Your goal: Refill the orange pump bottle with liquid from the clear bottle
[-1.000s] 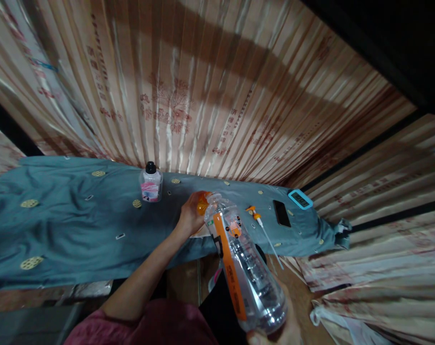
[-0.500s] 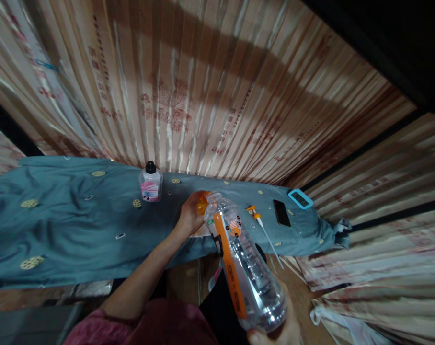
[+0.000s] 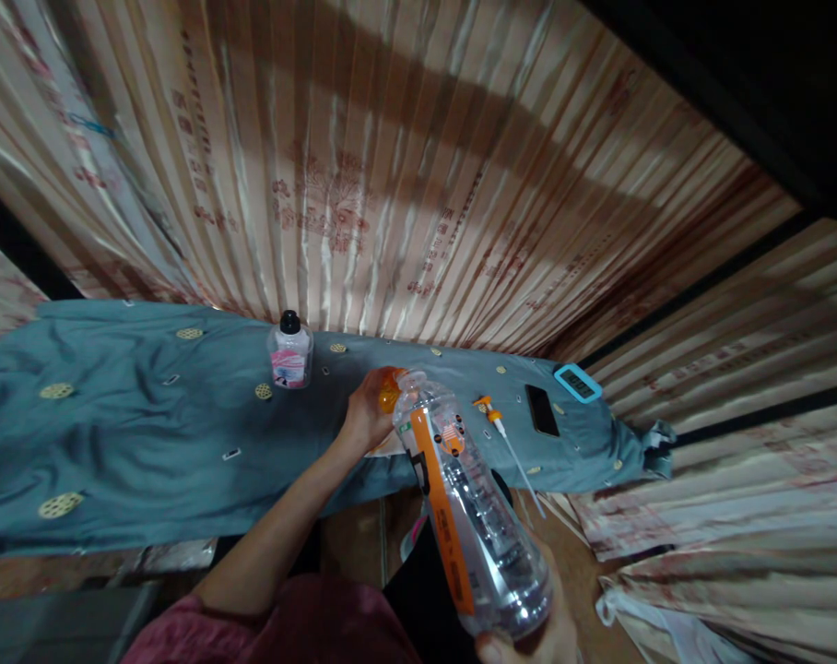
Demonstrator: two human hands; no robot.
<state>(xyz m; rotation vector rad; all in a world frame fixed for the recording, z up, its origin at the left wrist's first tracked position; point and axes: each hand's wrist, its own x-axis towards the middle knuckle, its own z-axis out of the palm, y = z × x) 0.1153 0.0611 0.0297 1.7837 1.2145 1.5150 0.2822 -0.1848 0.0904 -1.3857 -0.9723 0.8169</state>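
A large clear plastic bottle [image 3: 470,516] with an orange label strip lies tilted in front of me, neck pointing away. My right hand [image 3: 536,636] grips its base at the bottom edge of the view. My left hand [image 3: 364,415] is closed around the orange cap [image 3: 389,391] at the bottle's neck, just above the blue-grey cloth [image 3: 128,433] that covers the table.
On the cloth stand a small clear bottle with a black cap and pink label [image 3: 290,352], an orange pump sprayer head with a long tube [image 3: 505,433], a dark phone [image 3: 542,410] and a blue-framed timer [image 3: 577,382]. Striped curtains hang behind and to the right.
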